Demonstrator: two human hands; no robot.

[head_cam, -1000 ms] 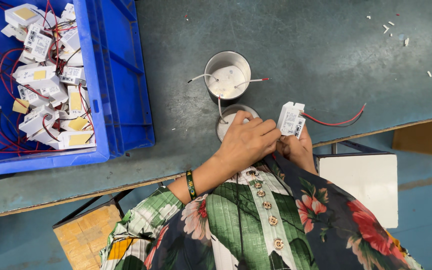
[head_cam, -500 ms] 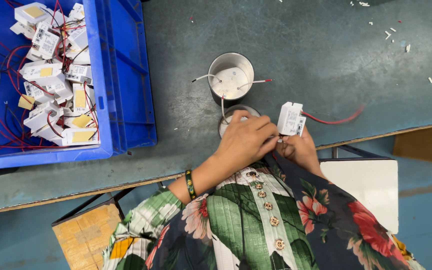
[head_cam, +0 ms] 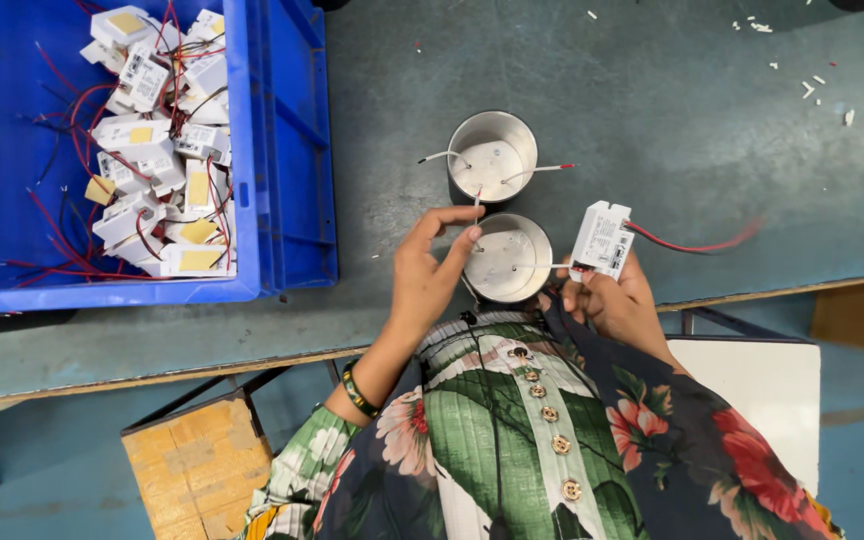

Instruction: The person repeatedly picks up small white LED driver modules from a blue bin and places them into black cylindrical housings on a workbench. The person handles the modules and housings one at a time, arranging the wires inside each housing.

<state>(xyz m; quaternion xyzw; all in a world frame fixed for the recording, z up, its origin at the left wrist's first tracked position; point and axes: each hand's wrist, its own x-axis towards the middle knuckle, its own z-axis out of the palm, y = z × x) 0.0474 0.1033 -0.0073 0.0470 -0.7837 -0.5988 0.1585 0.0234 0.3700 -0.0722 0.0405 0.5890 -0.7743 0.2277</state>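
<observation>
Two round metal cans stand on the grey-green table, one farther [head_cam: 493, 154] and one nearer [head_cam: 508, 258], each with thin wires sticking out. My left hand [head_cam: 430, 272] is at the nearer can's left rim and pinches a thin wire [head_cam: 476, 204] between thumb and forefinger. My right hand [head_cam: 614, 297] holds a small white rectangular box [head_cam: 601, 240] just right of the nearer can; a red wire [head_cam: 694, 243] trails from the box to the right over the table.
A blue plastic crate [head_cam: 287, 140] at the left holds several white boxes with red wires [head_cam: 152, 150]. A cardboard box [head_cam: 197, 468] sits below the table edge at the left, a white surface [head_cam: 762, 390] at the right. White scraps [head_cam: 807, 88] dot the far right of the table.
My left hand has moved left off the nearer can, which now shows fully, and has taken hold of a wire. The right hand still holds the white box.
</observation>
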